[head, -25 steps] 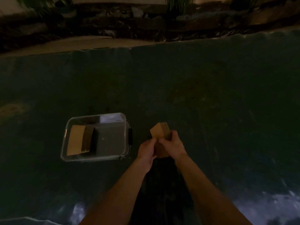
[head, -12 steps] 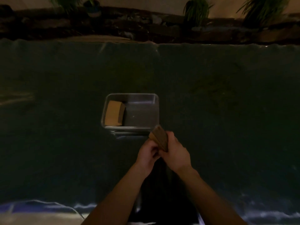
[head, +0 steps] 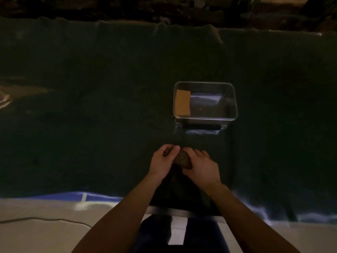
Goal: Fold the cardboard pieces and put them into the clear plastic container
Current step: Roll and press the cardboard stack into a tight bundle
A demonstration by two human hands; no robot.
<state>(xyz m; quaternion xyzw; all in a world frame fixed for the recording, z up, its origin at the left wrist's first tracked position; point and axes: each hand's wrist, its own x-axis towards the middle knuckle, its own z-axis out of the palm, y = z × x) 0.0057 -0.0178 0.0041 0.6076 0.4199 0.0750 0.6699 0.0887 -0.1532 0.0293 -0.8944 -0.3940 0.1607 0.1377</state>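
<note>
Here two hands [head: 184, 162] clamp one cardboard piece [head: 182, 159]; another piece [head: 182, 102] fills the container [head: 231, 99].

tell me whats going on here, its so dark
A person is working over a dark cloth-covered surface. Both the left hand and the right hand grip one small cardboard piece, apparently folding it. Just beyond the hands sits the clear plastic container, open, with one folded cardboard piece already lying at its left end. The rest of the container looks empty.

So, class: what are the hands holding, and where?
Both hands, left and right, grip one cardboard piece by its opposite ends.
</note>
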